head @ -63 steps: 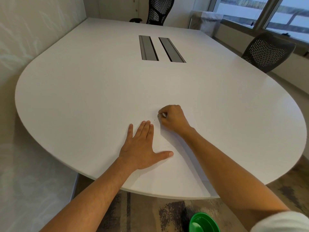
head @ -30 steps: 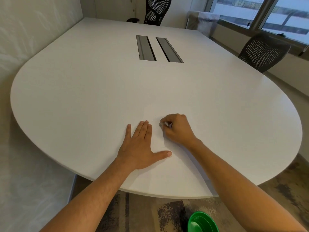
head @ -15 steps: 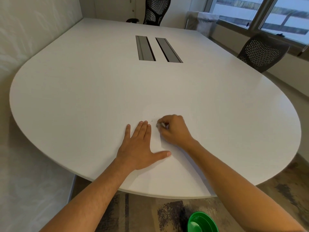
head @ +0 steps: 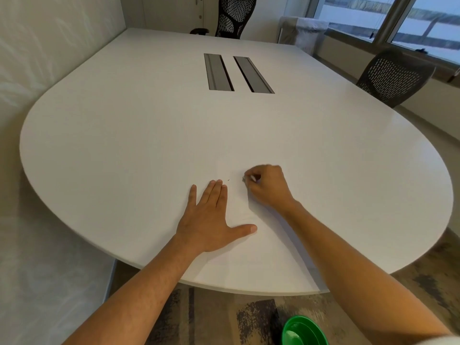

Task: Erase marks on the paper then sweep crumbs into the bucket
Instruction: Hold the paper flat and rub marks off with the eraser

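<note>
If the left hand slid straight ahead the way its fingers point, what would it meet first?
Probably the small dark eraser crumb just beyond the fingertips of the left hand; past it the white table looks free up to the grey cable slots, though depth is uncertain.

Office meeting room
Large white counter (head: pixel 124 135) with cable hatches (head: pixel 236 73), mesh chairs (head: pixel 393 75) around it, windows (head: pixel 423 23) alongside

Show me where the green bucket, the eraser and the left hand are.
green bucket (head: pixel 305 331), head view, on its inner wall.
eraser (head: pixel 252 178), head view, on the white tip between the fingers.
left hand (head: pixel 210 220), head view, on its back.
</note>
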Tool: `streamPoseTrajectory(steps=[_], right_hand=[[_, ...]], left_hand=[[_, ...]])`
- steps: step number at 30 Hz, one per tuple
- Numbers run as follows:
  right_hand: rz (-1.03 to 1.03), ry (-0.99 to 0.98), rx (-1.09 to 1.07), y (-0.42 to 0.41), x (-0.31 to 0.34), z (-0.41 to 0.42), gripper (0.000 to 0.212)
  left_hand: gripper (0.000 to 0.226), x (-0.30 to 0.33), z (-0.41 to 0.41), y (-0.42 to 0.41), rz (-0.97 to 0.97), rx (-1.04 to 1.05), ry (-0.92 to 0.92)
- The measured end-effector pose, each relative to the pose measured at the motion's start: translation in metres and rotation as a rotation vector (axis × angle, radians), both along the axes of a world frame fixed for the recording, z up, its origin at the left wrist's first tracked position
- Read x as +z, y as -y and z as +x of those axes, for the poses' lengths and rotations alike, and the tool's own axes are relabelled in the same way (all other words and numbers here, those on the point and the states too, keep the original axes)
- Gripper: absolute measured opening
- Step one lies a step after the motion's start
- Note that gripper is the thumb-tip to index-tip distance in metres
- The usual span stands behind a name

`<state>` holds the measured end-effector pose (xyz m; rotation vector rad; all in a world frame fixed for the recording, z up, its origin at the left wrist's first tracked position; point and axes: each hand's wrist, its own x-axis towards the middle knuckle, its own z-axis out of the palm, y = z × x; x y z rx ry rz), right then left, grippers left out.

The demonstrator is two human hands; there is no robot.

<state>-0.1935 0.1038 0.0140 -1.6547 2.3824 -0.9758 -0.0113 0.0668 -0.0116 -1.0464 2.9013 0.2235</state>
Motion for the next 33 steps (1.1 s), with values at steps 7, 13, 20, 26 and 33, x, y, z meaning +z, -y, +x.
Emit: streamPoseTrajectory(steps=[7,13,20,26,33], right_hand=[[-0.023,-0.051,0.027,-0.029,0.002,-0.005,0.016],[0.004,0.007,-0.097,-0.002,0.004,-0.03,0.021],[-0.007,-0.067,0.072,-0.027,-0.008,0.001,0.015],[-0.013,-0.001,-0.087,0.008,0.003,-0.03,0.022],[0.011,-0.057,0.141,-0.03,-0.005,0.009,0.014]], left_hand=[[0.124,0.001,0.0,0.0,-0.013,-0.001,0.019],[0.124,0.003,-0.001,0.0,-0.023,0.001,0.03],[0.125,0.0,0.0,0.0,-0.013,-0.004,0.02],[0.126,0.002,0.0,-0.001,-0.012,0.003,0.03],[0.125,0.001,0.0,0.0,-0.017,0.002,0.005]])
